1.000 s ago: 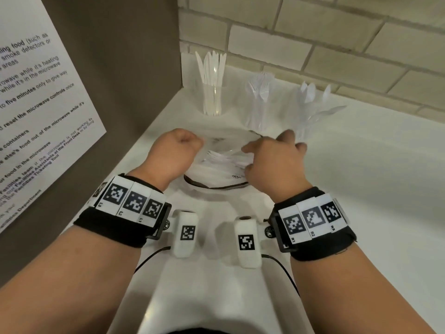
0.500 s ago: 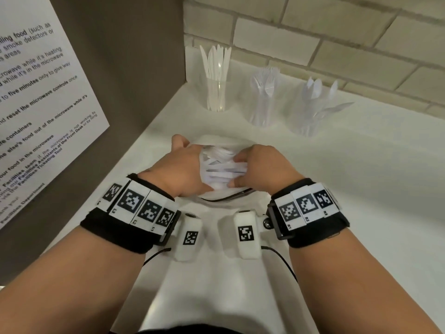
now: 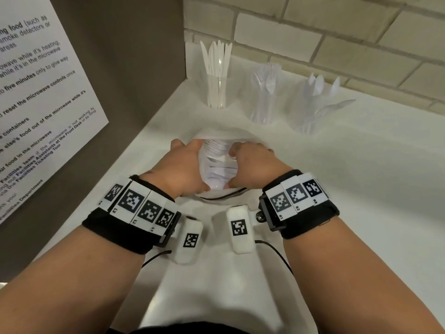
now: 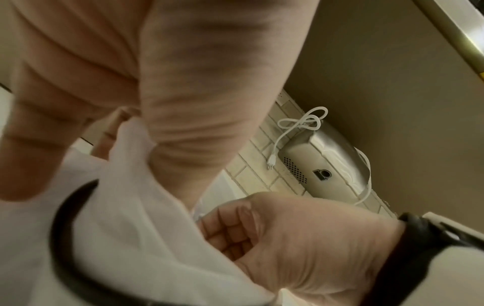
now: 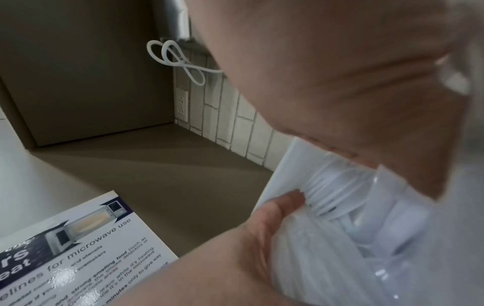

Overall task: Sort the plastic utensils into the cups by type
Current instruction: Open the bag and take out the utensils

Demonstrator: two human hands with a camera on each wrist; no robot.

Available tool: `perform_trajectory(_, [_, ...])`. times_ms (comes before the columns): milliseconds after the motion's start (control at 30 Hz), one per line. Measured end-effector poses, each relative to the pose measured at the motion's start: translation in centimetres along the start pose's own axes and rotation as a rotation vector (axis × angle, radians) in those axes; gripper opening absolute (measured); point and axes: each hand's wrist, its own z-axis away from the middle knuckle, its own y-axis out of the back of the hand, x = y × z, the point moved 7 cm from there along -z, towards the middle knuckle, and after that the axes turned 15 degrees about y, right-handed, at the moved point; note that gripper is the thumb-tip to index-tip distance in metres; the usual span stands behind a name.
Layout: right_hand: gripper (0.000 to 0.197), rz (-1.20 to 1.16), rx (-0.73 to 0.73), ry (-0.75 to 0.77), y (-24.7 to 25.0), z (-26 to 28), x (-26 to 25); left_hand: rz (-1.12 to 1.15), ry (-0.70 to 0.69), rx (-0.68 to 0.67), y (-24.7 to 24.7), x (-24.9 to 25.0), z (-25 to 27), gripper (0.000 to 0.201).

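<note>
Both hands, left hand (image 3: pixel 183 165) and right hand (image 3: pixel 252 165), squeeze utensil bundle (image 3: pixel 218 162) over plate (image 3: pixel 222 195); I judge cups (image 3: pixel 263 102) beyond plate mostly filled, this batch left.

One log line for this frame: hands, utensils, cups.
left hand: grips utensil bundle | right hand: grips same bundle over plate | knife cup, fork cup, spoon cup: upright at wall, part filled

We wear a black fabric band on each bare forearm, the left wristband (image 3: pixel 130 222) and the right wristband (image 3: pixel 303 208), each topped with white tiles printed with black square codes. A white camera pod (image 3: pixel 189 239) carrying its own code and a thin black cable (image 3: pixel 154 257) sits inside each wrist.
</note>
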Motion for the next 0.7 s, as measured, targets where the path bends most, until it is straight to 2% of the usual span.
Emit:
perform_trajectory(133, [0.069, -0.046, -0.005, -0.028, 0.0, -0.1, 0.8, 0.045, -0.025, 0.052, 0.8, 0.1, -0.1, 0.091])
perform_trajectory(233, [0.067, -0.011, -0.027, -0.049, -0.2, -0.3, 1.0, 0.1, -0.01, 0.041, 1.3, 0.1, 0.1, 0.092])
perform_trajectory(367, [0.059, -0.013, 0.036, -0.065, -0.3, -0.4, 1.1, 0.2, -0.061, 0.103, 2.2, 0.5, 0.6, 0.078])
perform_trajectory(467, [0.058, -0.006, 0.043, -0.066, -0.2, -0.5, 1.1, 0.313, -0.03, 0.143, 2.3, -0.2, 0.4, 0.073])
perform_trajectory(700, [0.062, 0.03, 0.068, -0.075, 0.0, -0.4, 0.7, 0.354, -0.05, 0.126, 2.0, 0.2, 0.7, 0.067])
